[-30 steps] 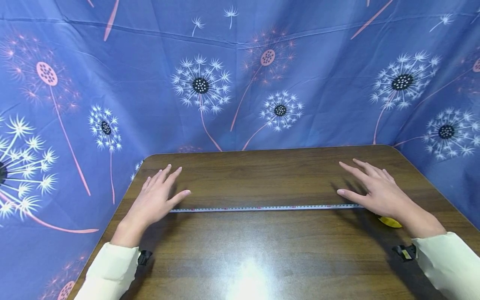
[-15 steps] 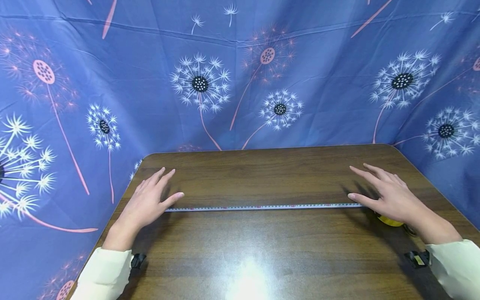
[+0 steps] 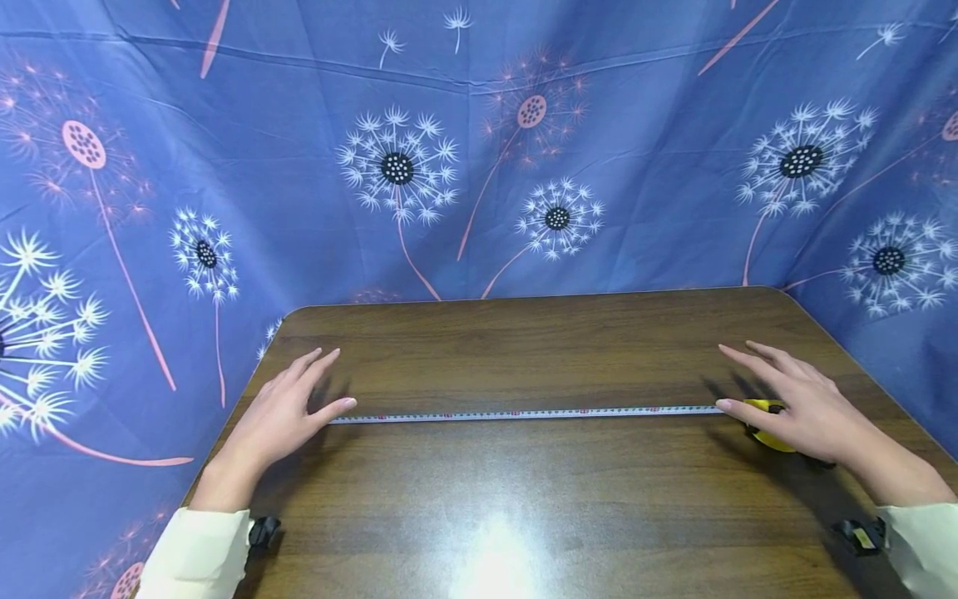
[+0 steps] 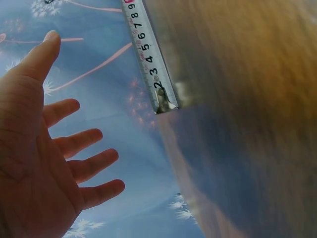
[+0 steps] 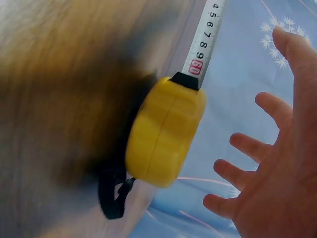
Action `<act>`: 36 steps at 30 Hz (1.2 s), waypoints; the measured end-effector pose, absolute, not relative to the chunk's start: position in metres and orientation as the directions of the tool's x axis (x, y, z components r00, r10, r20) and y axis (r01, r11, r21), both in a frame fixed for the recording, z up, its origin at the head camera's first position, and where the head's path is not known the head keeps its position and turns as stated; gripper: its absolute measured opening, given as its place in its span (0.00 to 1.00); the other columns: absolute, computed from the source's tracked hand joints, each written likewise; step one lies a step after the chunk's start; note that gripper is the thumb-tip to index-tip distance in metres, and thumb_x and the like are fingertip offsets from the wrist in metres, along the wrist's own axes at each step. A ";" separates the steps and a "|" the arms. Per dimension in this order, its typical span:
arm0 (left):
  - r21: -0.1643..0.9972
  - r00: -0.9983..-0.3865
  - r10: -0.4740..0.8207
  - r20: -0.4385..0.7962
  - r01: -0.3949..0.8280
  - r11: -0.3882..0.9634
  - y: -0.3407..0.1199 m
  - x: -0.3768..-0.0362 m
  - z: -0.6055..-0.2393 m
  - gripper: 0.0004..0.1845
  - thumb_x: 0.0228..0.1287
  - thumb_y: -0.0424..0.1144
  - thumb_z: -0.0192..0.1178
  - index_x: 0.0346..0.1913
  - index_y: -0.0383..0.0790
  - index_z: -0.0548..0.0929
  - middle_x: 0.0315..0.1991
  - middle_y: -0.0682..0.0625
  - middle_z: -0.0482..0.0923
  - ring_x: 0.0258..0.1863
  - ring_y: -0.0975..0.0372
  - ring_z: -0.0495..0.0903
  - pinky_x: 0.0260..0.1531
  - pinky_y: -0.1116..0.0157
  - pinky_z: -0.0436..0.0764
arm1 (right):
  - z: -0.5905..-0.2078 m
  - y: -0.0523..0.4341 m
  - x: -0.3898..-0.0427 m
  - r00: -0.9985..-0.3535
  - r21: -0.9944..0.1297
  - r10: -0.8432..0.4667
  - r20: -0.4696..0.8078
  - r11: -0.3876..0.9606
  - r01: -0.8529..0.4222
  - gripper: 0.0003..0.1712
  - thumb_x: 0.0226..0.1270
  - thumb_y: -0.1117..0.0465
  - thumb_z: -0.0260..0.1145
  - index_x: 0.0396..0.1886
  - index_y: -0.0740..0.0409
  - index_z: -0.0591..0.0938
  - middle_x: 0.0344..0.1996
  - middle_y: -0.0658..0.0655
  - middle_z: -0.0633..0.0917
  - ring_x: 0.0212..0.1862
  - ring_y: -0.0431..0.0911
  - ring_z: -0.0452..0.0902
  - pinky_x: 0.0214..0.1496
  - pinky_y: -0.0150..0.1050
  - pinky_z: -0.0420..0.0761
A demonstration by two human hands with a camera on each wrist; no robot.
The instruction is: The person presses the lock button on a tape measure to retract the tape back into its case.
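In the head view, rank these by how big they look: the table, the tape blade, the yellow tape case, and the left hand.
1. table
2. tape blade, longest thing on it, though very thin
3. left hand, shorter but far broader, so the order of these two is unsure
4. tape case, partly hidden by the right hand

The tape measure (image 3: 771,434) had a rounded yellow case with a black strap loop at its rear, and it rested on the bench near the right edge. Its white blade (image 3: 524,413), printed with black numerals and red marks, lay pulled out flat and straight leftward, ending in a metal hook (image 4: 165,103).
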State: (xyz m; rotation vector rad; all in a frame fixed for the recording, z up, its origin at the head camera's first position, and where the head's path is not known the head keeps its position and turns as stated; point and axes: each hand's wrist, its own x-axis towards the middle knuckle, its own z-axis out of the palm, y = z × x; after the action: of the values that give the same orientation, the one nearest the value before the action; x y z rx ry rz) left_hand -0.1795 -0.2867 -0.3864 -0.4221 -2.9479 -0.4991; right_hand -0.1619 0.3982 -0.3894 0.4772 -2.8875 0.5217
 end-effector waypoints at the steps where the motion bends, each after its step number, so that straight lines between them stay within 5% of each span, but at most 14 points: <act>1: 0.306 -0.954 0.251 0.165 0.292 0.906 -0.288 -0.179 -0.387 0.47 0.69 0.68 0.59 0.82 0.47 0.59 0.78 0.33 0.57 0.72 0.33 0.61 0.63 0.31 0.60 | -0.390 0.400 -0.161 -0.936 -0.312 -0.278 0.216 0.889 -0.336 0.48 0.67 0.46 0.73 0.82 0.37 0.60 0.76 0.72 0.59 0.68 0.80 0.55 0.57 0.81 0.50; 15: 0.290 -0.942 0.277 0.192 0.324 0.900 -0.305 -0.169 -0.394 0.46 0.64 0.67 0.66 0.78 0.47 0.67 0.70 0.37 0.69 0.66 0.36 0.70 0.58 0.32 0.68 | -0.399 0.416 -0.150 -0.933 -0.297 -0.282 0.225 0.892 -0.341 0.51 0.64 0.47 0.76 0.82 0.41 0.61 0.72 0.74 0.63 0.63 0.82 0.59 0.49 0.79 0.56; 27: 0.299 -0.934 0.282 0.218 0.339 0.892 -0.316 -0.166 -0.403 0.39 0.61 0.58 0.74 0.71 0.46 0.76 0.64 0.41 0.77 0.63 0.38 0.74 0.57 0.35 0.71 | -0.407 0.425 -0.143 -0.945 -0.362 -0.271 0.183 0.875 -0.321 0.51 0.63 0.49 0.78 0.82 0.43 0.62 0.70 0.76 0.63 0.64 0.83 0.57 0.55 0.80 0.53; 36: 0.316 -0.934 0.289 0.208 0.344 0.884 -0.319 -0.166 -0.404 0.36 0.59 0.55 0.75 0.69 0.47 0.79 0.62 0.43 0.79 0.62 0.40 0.76 0.56 0.36 0.72 | -0.413 0.431 -0.140 -0.944 -0.383 -0.265 0.195 0.866 -0.322 0.53 0.59 0.50 0.81 0.81 0.44 0.64 0.68 0.75 0.65 0.62 0.81 0.59 0.49 0.76 0.59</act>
State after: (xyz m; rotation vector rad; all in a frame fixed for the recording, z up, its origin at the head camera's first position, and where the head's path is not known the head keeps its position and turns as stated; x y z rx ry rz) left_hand -0.1664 -0.3191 -0.4041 -0.4893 -2.8977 -0.5278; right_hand -0.1398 0.4308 -0.4129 0.4583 -2.9022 0.6307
